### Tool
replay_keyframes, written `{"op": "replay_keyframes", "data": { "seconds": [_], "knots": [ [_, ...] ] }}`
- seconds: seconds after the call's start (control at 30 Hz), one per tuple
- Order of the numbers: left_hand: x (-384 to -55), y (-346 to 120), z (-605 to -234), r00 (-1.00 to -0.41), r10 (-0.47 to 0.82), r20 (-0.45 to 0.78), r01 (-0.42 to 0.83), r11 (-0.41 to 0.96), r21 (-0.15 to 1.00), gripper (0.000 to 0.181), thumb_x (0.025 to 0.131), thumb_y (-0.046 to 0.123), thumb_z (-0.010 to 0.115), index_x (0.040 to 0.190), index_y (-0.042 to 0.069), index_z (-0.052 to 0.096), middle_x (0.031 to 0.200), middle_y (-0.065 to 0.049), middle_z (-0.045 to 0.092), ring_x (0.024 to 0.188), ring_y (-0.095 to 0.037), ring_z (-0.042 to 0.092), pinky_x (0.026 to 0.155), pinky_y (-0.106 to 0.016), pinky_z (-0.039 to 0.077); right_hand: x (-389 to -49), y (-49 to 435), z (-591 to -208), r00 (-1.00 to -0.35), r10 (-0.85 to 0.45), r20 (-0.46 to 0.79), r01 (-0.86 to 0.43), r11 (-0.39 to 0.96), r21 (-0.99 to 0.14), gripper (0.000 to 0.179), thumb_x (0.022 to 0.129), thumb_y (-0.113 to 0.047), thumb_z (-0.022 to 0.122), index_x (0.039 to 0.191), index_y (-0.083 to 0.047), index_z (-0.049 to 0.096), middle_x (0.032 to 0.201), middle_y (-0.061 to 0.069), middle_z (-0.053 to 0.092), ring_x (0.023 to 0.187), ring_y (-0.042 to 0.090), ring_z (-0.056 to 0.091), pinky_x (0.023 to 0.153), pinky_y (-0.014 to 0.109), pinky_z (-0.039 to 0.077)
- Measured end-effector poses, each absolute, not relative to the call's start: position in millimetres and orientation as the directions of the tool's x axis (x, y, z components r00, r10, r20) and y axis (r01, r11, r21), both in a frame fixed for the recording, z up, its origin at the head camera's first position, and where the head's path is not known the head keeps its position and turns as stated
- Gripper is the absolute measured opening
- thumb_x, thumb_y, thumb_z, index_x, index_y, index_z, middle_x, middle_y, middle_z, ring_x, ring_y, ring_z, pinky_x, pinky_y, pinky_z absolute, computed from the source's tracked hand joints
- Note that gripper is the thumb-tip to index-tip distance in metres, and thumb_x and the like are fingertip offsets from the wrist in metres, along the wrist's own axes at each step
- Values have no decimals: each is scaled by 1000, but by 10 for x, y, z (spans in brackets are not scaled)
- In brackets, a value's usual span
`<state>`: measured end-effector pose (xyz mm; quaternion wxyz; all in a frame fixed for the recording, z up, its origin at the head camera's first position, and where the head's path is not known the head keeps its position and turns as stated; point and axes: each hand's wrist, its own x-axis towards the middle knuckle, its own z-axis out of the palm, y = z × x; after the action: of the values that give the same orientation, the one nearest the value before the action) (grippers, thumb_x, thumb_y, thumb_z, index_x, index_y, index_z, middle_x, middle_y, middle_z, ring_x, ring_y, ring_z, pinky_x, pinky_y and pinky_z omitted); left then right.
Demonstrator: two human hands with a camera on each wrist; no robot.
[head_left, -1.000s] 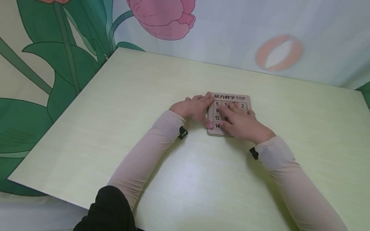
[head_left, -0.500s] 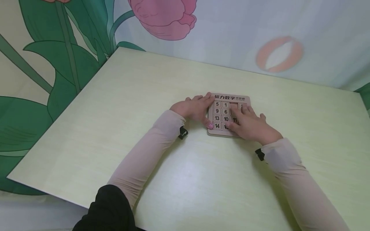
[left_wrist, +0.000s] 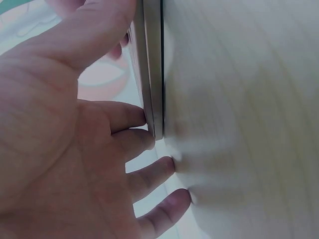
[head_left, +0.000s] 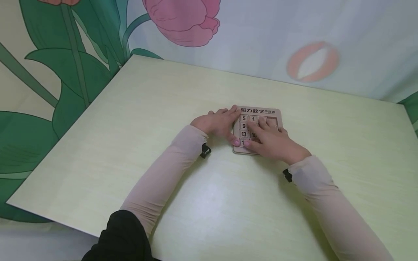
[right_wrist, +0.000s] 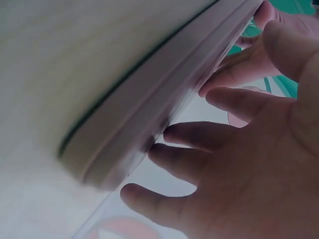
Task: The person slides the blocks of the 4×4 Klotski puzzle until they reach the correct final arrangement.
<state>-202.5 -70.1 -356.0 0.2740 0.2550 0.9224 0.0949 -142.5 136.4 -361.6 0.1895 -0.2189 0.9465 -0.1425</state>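
A wooden number slide puzzle [head_left: 277, 113] lies flat on the table, with square number tiles [head_left: 244, 126] in its frame. Tiles 5, 1, 9 and 13 show at its left. My left hand [head_left: 218, 122] rests along the left side, fingertips at the top corner and thumb at the lower one. In the left wrist view, two fingertips touch the puzzle's edge [left_wrist: 149, 64]. My right hand [head_left: 272, 141] lies over the tiles with fingers spread, fingertips on the upper row. It hides most of the right-hand tiles. A brown gap shows at the top right corner.
The pale table [head_left: 130, 145] runs out around the puzzle on all sides. Behind it hangs a cloth [head_left: 254, 40] printed with flowers and leaves. A black strap piece [head_left: 205, 150] sits at the left wrist, another [head_left: 287, 175] at the right.
My right hand went right, then came back left over the tiles. The upper-row gap has shifted from the third place to the right corner. My left hand stays put.
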Motion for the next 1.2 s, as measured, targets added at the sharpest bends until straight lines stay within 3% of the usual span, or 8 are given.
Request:
{"op": "replay_keyframes", "data": {
  "seconds": [0.3,0.67,1.03,1.2],
  "knots": [
    [-2037,-706,-3573,-720,524,-456,414,851,323,114,85,59,73,164,17,2,168,-4,-8,153,-28,1,119,-56,7,-1238,1496,-3554,-837,-444,-321,-327,875,-358,85,102,-58,48,163,-9,15,160,36,2,149,48,-1,106,78,3],
    [-2043,-708,-3570,-711,532,-459,413,845,339,115,84,58,74,164,16,2,168,-5,-9,153,-29,1,119,-57,7,-1518,1502,-3637,-848,-425,-318,-311,883,-351,84,103,-55,47,161,-4,16,160,37,5,149,47,-2,108,76,5],
    [-2043,-701,-3582,-718,529,-453,412,847,335,116,84,57,75,164,16,3,168,-5,-6,153,-29,2,119,-56,8,-1095,1542,-3598,-826,-461,-324,-356,873,-332,85,101,-57,51,162,-7,19,160,36,1,148,49,-2,104,78,13],
    [-2040,-696,-3575,-720,524,-455,406,850,336,115,84,56,75,164,16,3,168,-5,-7,153,-29,2,119,-57,8,-1055,1542,-3598,-829,-463,-315,-361,872,-331,86,101,-56,51,162,-7,17,160,37,1,148,49,-3,105,78,12]
  ]
}}
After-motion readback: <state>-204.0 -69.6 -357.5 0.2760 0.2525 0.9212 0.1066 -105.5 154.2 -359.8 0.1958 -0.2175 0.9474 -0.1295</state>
